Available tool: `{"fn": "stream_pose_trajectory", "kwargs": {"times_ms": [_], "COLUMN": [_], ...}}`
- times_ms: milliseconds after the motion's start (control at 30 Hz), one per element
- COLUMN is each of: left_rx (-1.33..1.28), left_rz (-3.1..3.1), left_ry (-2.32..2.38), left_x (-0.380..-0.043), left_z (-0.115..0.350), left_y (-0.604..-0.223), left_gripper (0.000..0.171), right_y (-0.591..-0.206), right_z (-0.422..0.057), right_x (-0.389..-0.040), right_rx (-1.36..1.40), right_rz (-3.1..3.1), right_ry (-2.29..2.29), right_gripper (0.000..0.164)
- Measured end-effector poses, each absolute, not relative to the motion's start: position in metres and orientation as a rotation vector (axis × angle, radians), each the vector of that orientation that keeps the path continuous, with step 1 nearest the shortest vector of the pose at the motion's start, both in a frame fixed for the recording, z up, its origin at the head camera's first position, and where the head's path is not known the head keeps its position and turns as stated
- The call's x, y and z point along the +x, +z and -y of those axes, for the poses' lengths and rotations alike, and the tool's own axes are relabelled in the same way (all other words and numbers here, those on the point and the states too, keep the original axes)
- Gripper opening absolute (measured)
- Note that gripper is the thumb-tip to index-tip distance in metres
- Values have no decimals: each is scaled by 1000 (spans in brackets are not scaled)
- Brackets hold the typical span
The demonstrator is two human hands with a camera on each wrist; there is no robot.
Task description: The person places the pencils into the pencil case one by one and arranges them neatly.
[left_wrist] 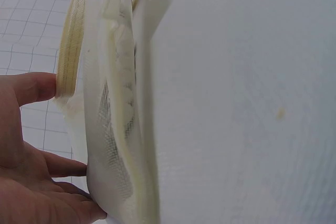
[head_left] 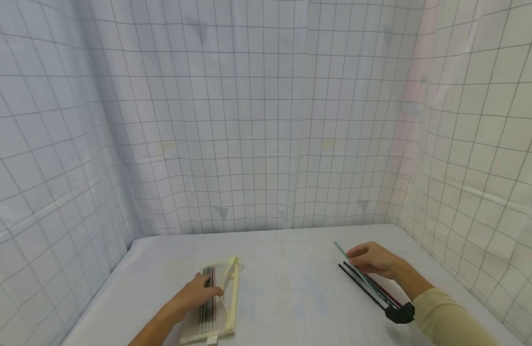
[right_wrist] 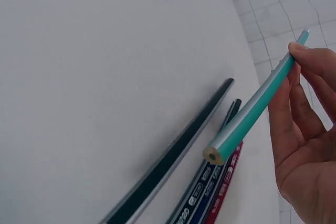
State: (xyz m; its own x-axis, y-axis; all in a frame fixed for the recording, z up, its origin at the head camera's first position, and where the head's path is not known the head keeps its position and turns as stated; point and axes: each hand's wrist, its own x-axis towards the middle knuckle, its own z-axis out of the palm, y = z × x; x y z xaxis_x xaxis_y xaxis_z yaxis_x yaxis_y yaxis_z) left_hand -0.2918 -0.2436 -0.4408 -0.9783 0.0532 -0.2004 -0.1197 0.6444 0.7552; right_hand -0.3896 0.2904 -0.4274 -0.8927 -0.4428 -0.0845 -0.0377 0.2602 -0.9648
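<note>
On the left of the table lies a translucent pouch [head_left: 190, 331] with cream zipper trim, several dark pencils [head_left: 208, 317] showing within its outline. My left hand [head_left: 197, 292] rests over it, fingers spread. In the left wrist view, the thumb touches the zipper band [left_wrist: 69, 59] while the fingertips press against the pouch wall. Over on the right, my right hand [head_left: 375, 260] pinches a teal pencil [right_wrist: 257, 111] between thumb and fingers, near its far end. Below the raised pencil lie a dark pencil [right_wrist: 181, 148] and several others, one of them red [right_wrist: 224, 187].
A black rounded object [head_left: 400, 313] appears by the right cuff, overlapping the near ends of the pencils. White table surface [head_left: 287, 288] lies between the hands. Grid-patterned curtains [head_left: 266, 120] enclose the table at the back and both sides.
</note>
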Motion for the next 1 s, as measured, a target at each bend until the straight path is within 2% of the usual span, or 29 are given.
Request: {"fn": "stream_pose_trajectory", "kwargs": {"times_ms": [433, 1000], "left_rx": [-56, -64], "left_rz": [-2661, -2670], "left_ry": [1250, 1220], "left_x": [-292, -293], "left_z": [242, 243], "left_y": [-438, -441], "left_gripper": [94, 94], "right_y": [-432, -436], "right_z": [-257, -216], "right_x": [-400, -397], "right_rx": [-425, -430], "right_rz": [-2151, -2164], "right_ry": [-1681, -1680], "right_gripper": [38, 35]}}
